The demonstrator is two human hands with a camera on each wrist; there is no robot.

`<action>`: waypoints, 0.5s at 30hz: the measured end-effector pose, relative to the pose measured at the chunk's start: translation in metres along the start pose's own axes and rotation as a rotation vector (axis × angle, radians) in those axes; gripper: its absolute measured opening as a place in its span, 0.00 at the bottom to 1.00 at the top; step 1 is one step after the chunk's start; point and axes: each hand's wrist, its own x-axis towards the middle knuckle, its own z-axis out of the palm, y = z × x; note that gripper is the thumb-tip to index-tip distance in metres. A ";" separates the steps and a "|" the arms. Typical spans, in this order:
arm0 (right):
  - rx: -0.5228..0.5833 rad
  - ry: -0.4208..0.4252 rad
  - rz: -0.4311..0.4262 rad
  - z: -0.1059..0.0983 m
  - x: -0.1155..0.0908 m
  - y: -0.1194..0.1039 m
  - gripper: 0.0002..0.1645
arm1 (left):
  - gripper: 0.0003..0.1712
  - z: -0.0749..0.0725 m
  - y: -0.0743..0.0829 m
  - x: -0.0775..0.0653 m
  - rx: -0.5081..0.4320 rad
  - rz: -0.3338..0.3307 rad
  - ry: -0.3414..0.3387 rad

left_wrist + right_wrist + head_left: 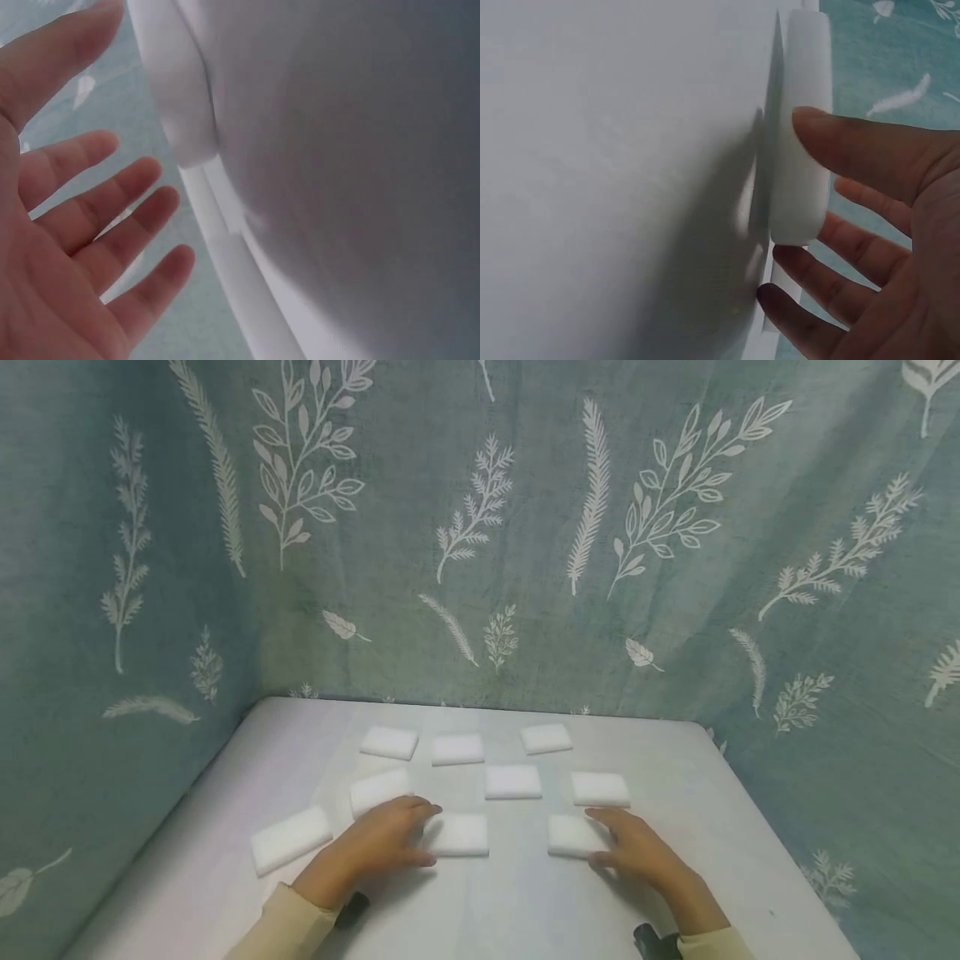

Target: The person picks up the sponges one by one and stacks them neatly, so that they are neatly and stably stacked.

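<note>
Several white rectangular sponge-like blocks lie flat on a white table. In the head view my left hand (390,839) hovers at the left end of one front block (461,835), fingers spread and loosely bent. The left wrist view shows that hand (90,202) with nothing between thumb and fingers. My right hand (637,852) is at the right end of another front block (573,837), thumb on the near side and fingers on the far side. In the right wrist view the thumb overlaps this block (802,180); whether it touches cannot be told.
Behind the hands lie more white blocks, among them one at centre (513,782), one at right (601,788) and one at far left (291,840). A green leaf-patterned cloth (480,635) hangs around the table (510,918) at the back and sides.
</note>
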 end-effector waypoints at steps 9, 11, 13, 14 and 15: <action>-0.007 -0.001 0.056 0.007 -0.003 0.002 0.45 | 0.36 0.015 -0.002 0.004 0.033 0.012 0.011; -0.004 0.001 0.065 0.007 -0.002 0.002 0.45 | 0.36 0.013 -0.001 0.005 0.032 0.000 0.009; 0.006 0.006 0.069 0.007 -0.001 0.001 0.45 | 0.38 0.011 0.000 0.006 0.024 -0.022 0.004; 0.014 0.011 0.067 0.007 0.000 0.000 0.45 | 0.38 0.009 0.000 0.006 0.016 -0.031 0.000; 0.020 0.015 0.058 0.007 0.001 -0.001 0.45 | 0.39 0.008 0.001 0.006 0.010 -0.041 -0.007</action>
